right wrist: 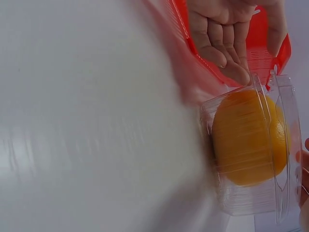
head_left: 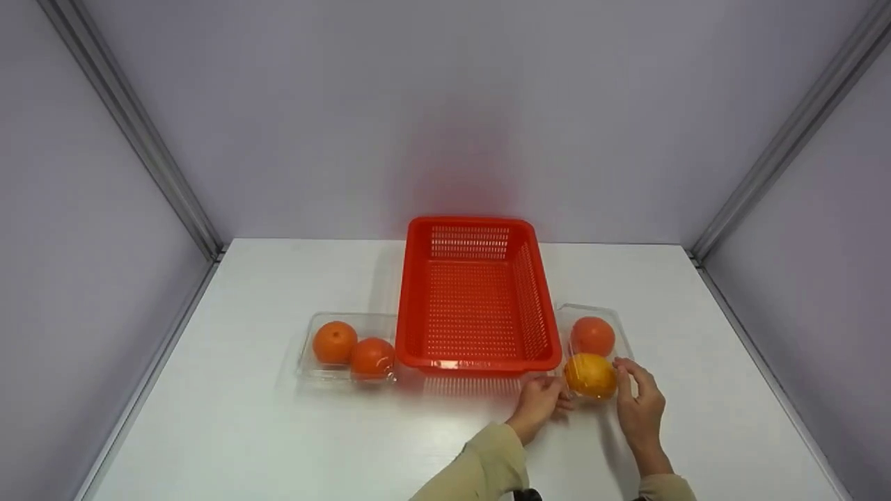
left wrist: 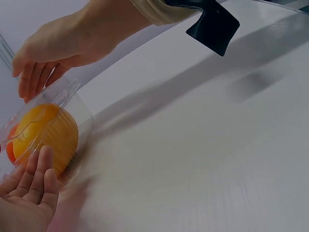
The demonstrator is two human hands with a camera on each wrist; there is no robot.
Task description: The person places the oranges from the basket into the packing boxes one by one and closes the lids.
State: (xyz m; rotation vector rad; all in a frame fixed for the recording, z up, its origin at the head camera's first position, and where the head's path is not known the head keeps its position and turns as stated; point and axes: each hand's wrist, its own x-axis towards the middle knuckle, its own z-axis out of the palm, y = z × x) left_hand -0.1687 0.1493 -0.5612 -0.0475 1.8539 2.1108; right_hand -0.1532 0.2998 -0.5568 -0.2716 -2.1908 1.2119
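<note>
A clear plastic clamshell box (head_left: 624, 337) stands to the right of the red basket, holding a reddish-orange fruit (head_left: 592, 337) and a yellow-orange fruit (head_left: 589, 376). My left hand (head_left: 539, 406) is at the box's near left corner; in the right wrist view its fingertips (right wrist: 236, 72) touch the rim, fingers loosely bent. On the opposite side, my right hand (head_left: 640, 403) has its fingertips at the box's edge. In the left wrist view this right hand (left wrist: 67, 43) hangs over the lid with relaxed fingers. The lid (right wrist: 289, 106) lies over the fruit, with a gap at its edge.
The red plastic basket (head_left: 473, 365) stands in the middle of the white table (head_left: 278, 438). On its left is another clear box (head_left: 306, 348) with two orange fruits (head_left: 335, 342). Pale walls (head_left: 459, 118) enclose the table at the back and sides.
</note>
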